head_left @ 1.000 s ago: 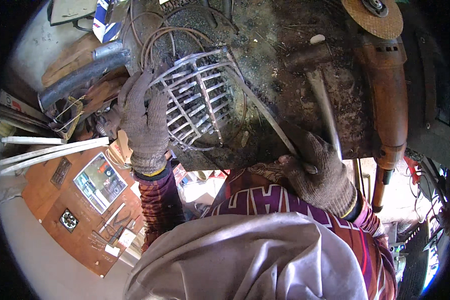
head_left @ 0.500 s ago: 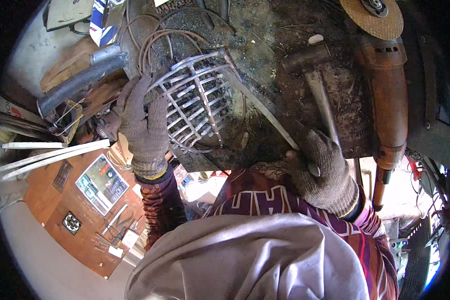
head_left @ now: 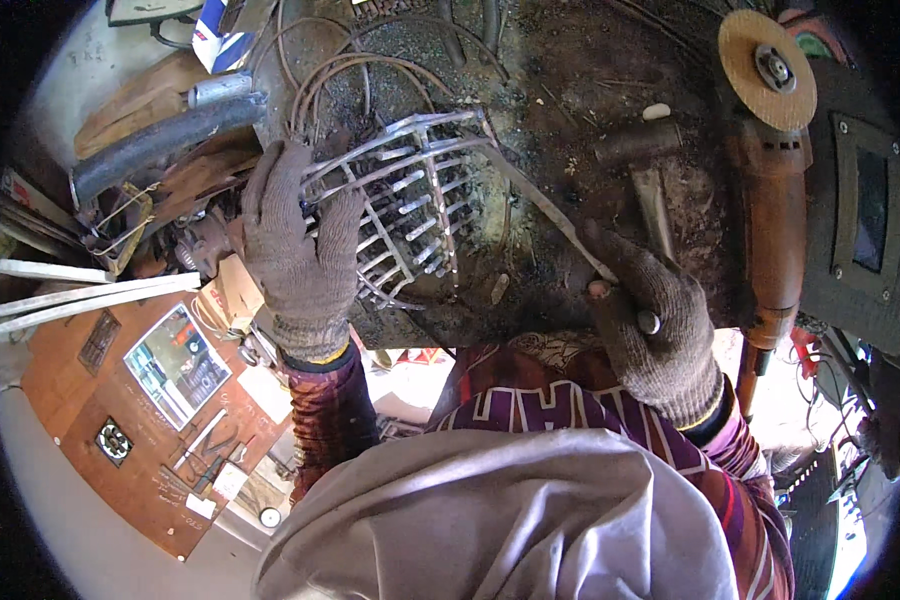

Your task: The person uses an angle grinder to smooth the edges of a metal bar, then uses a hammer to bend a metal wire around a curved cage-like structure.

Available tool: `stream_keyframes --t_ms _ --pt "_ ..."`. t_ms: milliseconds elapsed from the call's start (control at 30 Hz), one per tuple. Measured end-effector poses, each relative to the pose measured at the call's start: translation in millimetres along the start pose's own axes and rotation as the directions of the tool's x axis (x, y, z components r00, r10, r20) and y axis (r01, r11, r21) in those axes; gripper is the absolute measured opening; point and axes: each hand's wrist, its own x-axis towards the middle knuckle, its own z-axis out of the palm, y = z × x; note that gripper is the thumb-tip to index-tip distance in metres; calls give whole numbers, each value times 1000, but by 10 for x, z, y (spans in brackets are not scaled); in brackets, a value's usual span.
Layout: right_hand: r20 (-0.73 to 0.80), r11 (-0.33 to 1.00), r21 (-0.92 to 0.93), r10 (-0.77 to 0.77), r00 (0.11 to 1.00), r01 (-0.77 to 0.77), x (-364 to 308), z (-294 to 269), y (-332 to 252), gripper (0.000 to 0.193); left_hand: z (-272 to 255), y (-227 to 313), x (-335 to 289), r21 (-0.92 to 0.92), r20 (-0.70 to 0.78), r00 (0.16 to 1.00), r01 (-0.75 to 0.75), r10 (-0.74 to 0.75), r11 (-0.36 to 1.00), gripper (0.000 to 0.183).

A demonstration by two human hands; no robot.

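A welded metal rack (head_left: 433, 182) of thin bars, with many short rods set across it, rests on the dark workbench. My gloved left hand (head_left: 308, 250) grips its left side, though the fingertips are partly hidden. In my gloved right hand (head_left: 660, 340) is a slim flat metal bar (head_left: 548, 207), pinched at its near end. The bar slants up and left, and its far end meets the rack's upper right corner. Whether it is joined there I cannot tell. A hammer (head_left: 654, 210) lies just beyond my right hand, its handle partly behind the glove.
Along the right side lies an orange angle grinder (head_left: 773, 220) with a tan disc (head_left: 745, 70). Beside it is a dark welding mask (head_left: 865, 215). Curved cables (head_left: 370, 62) run behind the rack. At left are a dark pipe (head_left: 160, 145) and pale strips (head_left: 90, 300).
The view has shifted, so the bench contents sit further right and lower. Both hands keep their holds on the rack and the bar; the bar still meets the rack's corner.
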Motion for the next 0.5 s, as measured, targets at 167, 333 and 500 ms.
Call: stream_keyframes --t_ms 167,333,500 --pt "-1 981 -125 -149 989 147 120 -109 -49 36 -20 -34 -31 -83 6 999 -46 46 996 47" --pt "51 957 -185 -220 974 225 200 -208 -104 30 106 2 -51 -158 -10 1000 8 -9 987 42" --pt "66 920 -258 -288 955 295 288 -254 -140 27 78 6 -35 -79 20 999 -38 40 996 35"
